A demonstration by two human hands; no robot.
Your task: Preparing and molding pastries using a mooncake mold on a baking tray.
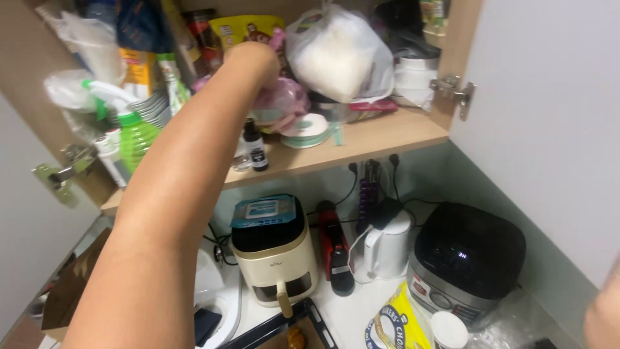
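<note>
Head view: left hand deep in the open cupboard

Head cam looks up into a wall cupboard w/ both doors open. Left hand is pushed in among the goods on the shelf, at a pinkish plastic bag near shelf centre; fingers are hidden behind the wrist, so can't tell if they're apart or clamped. Just right of it sits a white bag in clear plastic. A small dark bottle stands at the shelf's front edge, a ribbon roll beside it. Green spray bottle near the shelf's left end.

Below, on the white counter: cream air fryer, white kettle, black cooker toward the right edge.

Left arm stretches up and fwd, nearly straight. Right hand only shows as a blurred sliver at the bottom right corner; finger state not readable.
</note>
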